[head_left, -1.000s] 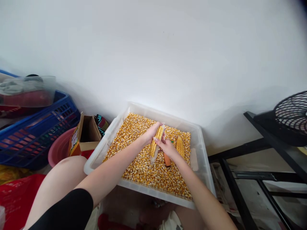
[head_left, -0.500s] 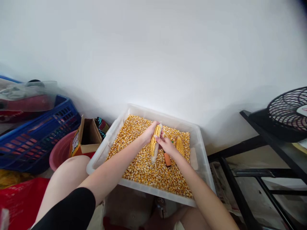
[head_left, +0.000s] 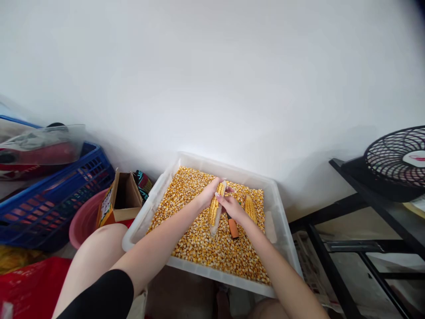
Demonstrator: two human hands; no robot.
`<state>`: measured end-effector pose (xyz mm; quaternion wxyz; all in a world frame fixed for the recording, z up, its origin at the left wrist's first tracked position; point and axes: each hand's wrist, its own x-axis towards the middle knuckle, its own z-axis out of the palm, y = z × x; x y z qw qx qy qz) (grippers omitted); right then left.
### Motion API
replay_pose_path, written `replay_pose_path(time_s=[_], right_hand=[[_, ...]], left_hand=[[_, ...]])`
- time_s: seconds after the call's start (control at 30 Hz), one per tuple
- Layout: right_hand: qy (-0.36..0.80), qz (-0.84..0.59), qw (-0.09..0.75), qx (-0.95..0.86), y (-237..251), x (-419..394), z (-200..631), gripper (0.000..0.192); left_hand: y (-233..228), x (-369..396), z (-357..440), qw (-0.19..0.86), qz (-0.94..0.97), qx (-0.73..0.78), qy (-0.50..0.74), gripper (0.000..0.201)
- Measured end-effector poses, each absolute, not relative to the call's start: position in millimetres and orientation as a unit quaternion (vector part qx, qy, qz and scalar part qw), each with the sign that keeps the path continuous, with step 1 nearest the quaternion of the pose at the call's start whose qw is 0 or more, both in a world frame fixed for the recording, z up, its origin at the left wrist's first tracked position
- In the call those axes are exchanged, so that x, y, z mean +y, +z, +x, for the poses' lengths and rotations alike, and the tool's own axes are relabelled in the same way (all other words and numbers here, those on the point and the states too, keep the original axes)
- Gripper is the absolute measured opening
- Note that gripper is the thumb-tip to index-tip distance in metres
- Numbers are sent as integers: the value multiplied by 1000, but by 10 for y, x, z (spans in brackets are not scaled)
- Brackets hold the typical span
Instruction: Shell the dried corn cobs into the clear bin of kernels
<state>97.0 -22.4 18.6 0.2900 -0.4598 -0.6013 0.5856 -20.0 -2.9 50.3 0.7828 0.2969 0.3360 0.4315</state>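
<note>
A partly shelled corn cob slants over the bin, yellow kernels on its left side and a pale bare strip along its right. Around its upper part my left hand is closed. The thumb of my right hand presses on the kernels; its other fingers are partly hidden behind the cob. Beneath both hands, loose corn kernels fill much of a clear plastic bin. A second corn cob lies on them to the right. Close to my right wrist is a tool with an orange handle, its far end hidden.
To the left are a blue plastic basket, a pink basin, an open cardboard box and a red bag. A black fan stands on a black metal frame at right. Behind the bin rises a white wall.
The whole scene sits slightly lower as my head tilts up. My right thumb has shifted a little up the cob. Both hands keep hold of the corn cob.
</note>
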Motion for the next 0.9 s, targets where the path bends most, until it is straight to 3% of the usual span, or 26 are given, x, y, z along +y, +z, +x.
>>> replay_pose_path(time_s=[0.33, 0.53, 0.77, 0.9], right_hand=[[612, -415, 282, -612, 132, -228, 999, 48], [605, -442, 330, -574, 123, -172, 1029, 51], [509, -477, 293, -654, 253, -227, 954, 51], [509, -466, 283, -666, 230, -233, 958, 53]], left_hand=[[400, 30, -272, 837, 238, 306, 385, 33], [445, 62, -296, 845, 209, 269, 411, 36], [398, 0, -219, 845, 284, 313, 328, 48], [378, -5, -230, 852, 272, 322, 311, 47]])
